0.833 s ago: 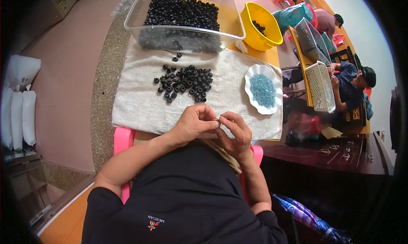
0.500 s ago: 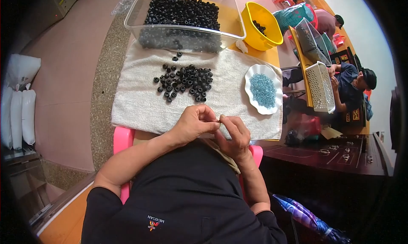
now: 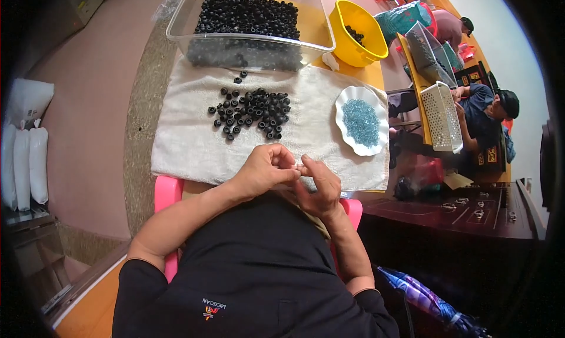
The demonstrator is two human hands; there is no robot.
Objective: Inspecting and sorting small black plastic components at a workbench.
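Hands (image 3: pixel 263 172) close together, hold too small to tell, near round black beads (image 3: pixel 259 112) on nubby white towel (image 3: pixel 188 144)

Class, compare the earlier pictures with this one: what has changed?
The right hand has lifted its index finger slightly; whether anything was let go is too small to tell. The view shifted slightly. The left hand, black beads and white dish stayed as they were.

The black shirt (image 3: pixel 247 273) bears one short, pale word (image 3: pixel 213 303) on its chest, upside down, beside an orange-red logo (image 3: pixel 208 311).
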